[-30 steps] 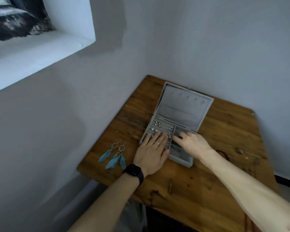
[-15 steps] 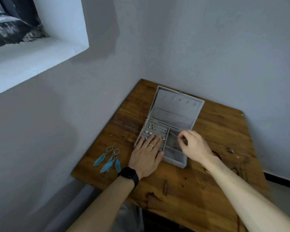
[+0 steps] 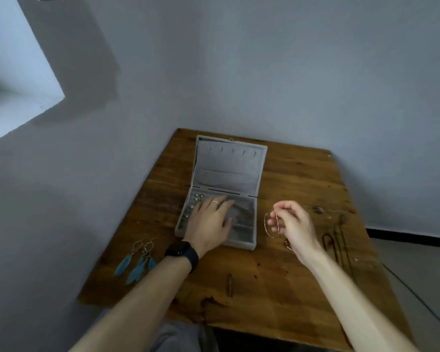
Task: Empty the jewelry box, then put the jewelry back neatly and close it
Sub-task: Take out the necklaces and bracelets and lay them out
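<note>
Jewelry hoop pinched in right hand.

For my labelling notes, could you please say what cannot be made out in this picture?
In the head view:
middle compartments of the grey fabric jewelry box: covered by the left hand.
thin metal loop in the grip of the right hand: blurred, type unclear.
small silver studs: too small to count.

open grey jewelry box, earrings inside
</note>
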A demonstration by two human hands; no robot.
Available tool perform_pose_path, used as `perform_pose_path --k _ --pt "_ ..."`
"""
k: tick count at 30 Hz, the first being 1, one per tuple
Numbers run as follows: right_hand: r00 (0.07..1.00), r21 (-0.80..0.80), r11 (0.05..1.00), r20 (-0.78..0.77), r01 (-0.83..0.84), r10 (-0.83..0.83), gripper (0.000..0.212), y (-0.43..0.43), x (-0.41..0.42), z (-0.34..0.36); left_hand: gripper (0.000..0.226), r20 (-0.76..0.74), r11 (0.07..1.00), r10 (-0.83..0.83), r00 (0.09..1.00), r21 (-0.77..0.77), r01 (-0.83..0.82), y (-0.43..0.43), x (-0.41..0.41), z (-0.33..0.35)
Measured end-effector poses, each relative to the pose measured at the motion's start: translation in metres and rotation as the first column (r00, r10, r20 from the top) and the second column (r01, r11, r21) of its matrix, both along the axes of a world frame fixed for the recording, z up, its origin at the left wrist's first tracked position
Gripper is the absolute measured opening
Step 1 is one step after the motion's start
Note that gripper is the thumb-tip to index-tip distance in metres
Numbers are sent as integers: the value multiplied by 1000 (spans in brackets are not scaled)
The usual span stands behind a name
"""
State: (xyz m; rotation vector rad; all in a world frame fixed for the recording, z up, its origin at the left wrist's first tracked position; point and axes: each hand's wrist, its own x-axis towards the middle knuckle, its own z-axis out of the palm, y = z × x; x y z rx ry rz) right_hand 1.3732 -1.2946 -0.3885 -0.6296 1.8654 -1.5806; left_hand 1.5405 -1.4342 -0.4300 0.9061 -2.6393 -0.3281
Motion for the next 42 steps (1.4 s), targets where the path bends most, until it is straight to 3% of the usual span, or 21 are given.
perform_pose_path --k 5,10,27,31,34,37,42 --pt "997 -5 999 72 41 -40 10 19 -1 -5 52 232 983 -24 972 -174 65 -22 -52 7" --pt "998 -24 1000 61 5 -4 11 29 -1 -3 28 342 952 10 940 -291 95 -32 -71 4" --pt "999 22 1000 39 21 -22 10 23 7 -23 15 243 905 -121 963 -372 207 -38 -47 -23" --pt "992 128 991 -120 46 -31 11 19 16 -33 18 284 909 -122 951 -353 222 -34 -48 -17" --pt "969 253 968 -238 3 60 15 17 24 -40 21 309 923 -110 945 -321 212 -31 -47 -14" --pt "935 391 917 -292 -74 200 16 14 34 -47 15 278 931 -88 957 -319 179 -29 -43 -11" --pt "919 447 894 -344 -22 194 39 10 45 -59 12 249 925 -118 961 -324 198 -27 -39 -11"
